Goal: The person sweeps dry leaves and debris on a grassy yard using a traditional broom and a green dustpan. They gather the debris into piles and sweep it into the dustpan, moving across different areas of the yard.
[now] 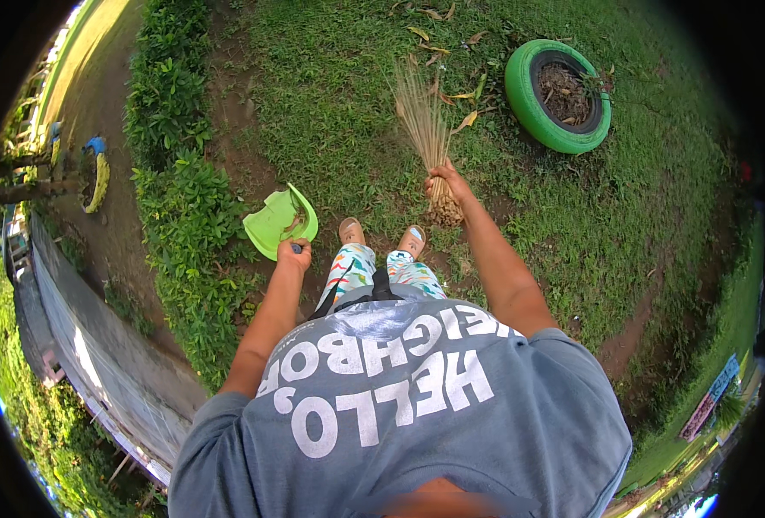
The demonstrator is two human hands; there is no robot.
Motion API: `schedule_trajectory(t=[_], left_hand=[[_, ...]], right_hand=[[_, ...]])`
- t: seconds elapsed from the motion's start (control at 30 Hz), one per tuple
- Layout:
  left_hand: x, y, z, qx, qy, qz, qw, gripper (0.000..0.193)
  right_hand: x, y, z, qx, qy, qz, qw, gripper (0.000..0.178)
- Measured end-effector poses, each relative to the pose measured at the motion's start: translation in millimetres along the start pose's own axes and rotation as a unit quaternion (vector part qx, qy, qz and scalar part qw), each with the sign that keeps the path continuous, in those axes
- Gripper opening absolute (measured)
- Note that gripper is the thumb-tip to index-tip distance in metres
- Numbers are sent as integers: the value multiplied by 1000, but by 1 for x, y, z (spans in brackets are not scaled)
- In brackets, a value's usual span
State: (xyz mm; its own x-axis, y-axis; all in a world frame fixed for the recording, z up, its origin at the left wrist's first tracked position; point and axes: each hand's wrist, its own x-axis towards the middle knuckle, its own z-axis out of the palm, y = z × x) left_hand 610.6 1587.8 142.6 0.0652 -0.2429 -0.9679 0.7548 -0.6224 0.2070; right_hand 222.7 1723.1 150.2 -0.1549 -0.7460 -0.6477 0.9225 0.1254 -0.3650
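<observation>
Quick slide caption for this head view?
Right hand grips a stick broom over grass; left hand holds a green dustpan.

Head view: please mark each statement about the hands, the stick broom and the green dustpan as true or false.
1. The right hand grips a bundled stick broom. True.
2. The left hand holds a red metal bucket. False: it holds the handle of a light green plastic dustpan.
3. A green painted tyre planter lies on the grass. True.
4. The broom bristles rest inside the tyre. False: they are over the grass, apart from it.
5. Dry yellow leaves lie near the bristles. True.
</observation>
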Motion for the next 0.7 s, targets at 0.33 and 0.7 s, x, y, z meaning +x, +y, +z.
schedule_trajectory(t=[0.33, 0.7], left_hand=[[59, 35, 85, 54, -63, -51, 995, 17], [76, 107, 222, 52, -60, -26, 997, 22]], right_hand=[[-73, -57, 63, 177, -39, 40, 983, 27], [-23, -12, 161, 184, -21, 153, 971, 22]])
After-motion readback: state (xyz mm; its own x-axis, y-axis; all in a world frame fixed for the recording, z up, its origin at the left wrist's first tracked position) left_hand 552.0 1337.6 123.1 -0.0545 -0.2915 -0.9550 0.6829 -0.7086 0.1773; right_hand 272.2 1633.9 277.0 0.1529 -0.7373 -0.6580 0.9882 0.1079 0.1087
